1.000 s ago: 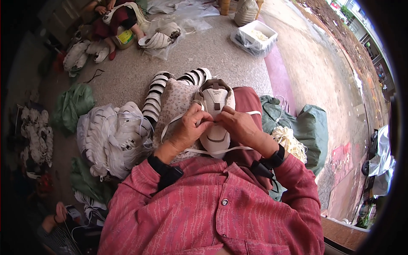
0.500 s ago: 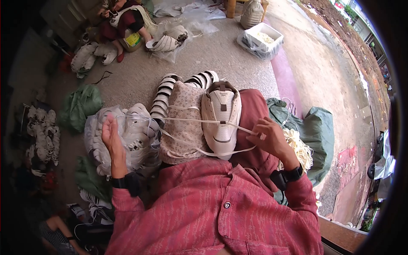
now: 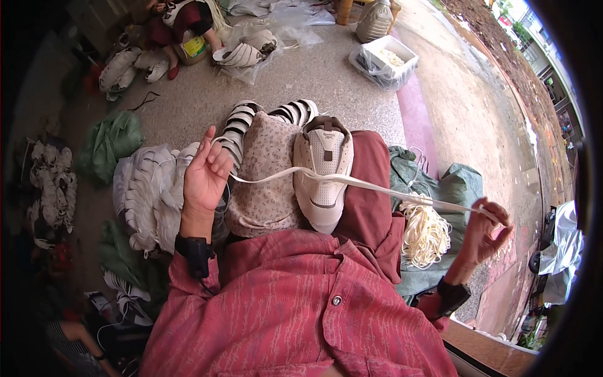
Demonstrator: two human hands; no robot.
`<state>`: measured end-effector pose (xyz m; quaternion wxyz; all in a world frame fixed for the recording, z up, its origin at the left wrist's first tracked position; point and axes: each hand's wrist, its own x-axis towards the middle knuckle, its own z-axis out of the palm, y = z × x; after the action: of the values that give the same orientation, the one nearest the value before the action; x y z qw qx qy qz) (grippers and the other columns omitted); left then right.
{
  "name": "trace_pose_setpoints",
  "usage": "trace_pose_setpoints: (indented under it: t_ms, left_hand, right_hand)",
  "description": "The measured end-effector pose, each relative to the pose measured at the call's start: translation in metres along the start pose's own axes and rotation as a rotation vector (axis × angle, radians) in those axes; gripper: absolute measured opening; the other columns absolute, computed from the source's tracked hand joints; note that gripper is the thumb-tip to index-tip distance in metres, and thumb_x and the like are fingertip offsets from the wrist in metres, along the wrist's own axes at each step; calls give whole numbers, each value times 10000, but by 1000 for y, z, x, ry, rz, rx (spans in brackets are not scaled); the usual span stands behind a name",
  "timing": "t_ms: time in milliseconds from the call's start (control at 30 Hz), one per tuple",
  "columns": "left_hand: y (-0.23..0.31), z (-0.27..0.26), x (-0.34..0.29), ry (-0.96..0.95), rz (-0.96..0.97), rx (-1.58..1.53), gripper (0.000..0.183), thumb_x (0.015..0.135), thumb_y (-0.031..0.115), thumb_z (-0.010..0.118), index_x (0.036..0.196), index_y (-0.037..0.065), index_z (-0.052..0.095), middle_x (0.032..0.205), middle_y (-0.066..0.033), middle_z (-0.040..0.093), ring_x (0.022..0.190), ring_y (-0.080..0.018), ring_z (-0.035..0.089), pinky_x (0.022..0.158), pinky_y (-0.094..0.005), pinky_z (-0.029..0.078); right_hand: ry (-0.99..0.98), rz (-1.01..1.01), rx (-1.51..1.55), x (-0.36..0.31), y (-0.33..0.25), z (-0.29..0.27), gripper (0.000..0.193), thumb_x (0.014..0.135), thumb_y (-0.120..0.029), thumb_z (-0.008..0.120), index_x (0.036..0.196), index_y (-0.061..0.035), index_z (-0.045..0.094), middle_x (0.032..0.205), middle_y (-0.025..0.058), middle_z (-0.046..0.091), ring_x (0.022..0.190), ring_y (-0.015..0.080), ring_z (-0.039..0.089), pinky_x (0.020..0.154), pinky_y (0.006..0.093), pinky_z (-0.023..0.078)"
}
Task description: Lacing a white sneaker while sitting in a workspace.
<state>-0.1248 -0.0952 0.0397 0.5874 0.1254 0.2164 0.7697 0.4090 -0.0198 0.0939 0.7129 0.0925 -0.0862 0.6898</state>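
A white shoe upper (image 3: 325, 169) with a perforated tongue and brown lining lies across my lap, toe toward me. A cream shoelace (image 3: 370, 183) runs over it from hand to hand. My left hand (image 3: 207, 173) is raised left of the shoe, fingers partly curled, with a loop of the lace at its fingertips. Far out to the right, my right hand (image 3: 487, 231) pinches the other stretch of lace, which looks doubled there. Under the shoe's left side sits a flower-patterned cushion (image 3: 264, 169).
Stacked white shoe uppers (image 3: 151, 198) lie at my left, near a green sack (image 3: 110, 147). A bundle of cream laces (image 3: 424, 232) rests on green cloth (image 3: 465, 188) at my right. Beyond stand a plastic-lined white bin (image 3: 392, 60) and a seated person (image 3: 188, 25) with more uppers.
My right hand has swung far out to the right, drawing the lace with it. My left hand has moved right, toward the cushion. The lower slack loop across the shoe is gone.
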Motion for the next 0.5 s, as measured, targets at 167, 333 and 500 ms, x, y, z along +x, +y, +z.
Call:
trace_pose_setpoints:
  t_ms: [167, 333, 500]
  left_hand:
    - [21, -70, -7, 173, 77, 57, 285, 1006, 114, 480, 1280, 74, 548, 749, 16, 459, 563, -82, 382, 456, -214, 307]
    - [101, -204, -41, 517, 157, 159, 267, 990, 112, 506, 1250, 116, 567, 743, 35, 482, 514, -64, 357, 412, -215, 262]
    - [224, -331, -125, 600, 314, 224, 71, 976, 109, 515, 1020, 128, 566, 734, 25, 479, 511, -78, 371, 398, -217, 284]
  right_hand:
    - [124, -148, -200, -6, -94, -32, 180, 859, -65, 640, 1034, -30, 615, 982, 75, 598, 994, 248, 548, 1109, 519, 266]
    - [416, -312, -344, -30, -164, -91, 287, 888, -169, 599, 1130, -16, 619, 1107, 142, 622, 1069, 284, 558, 1068, 532, 335]
    - [436, -281, -469, -47, -173, -132, 428, 883, -218, 618, 1274, -47, 586, 1149, 99, 634, 1099, 266, 560, 1061, 516, 354]
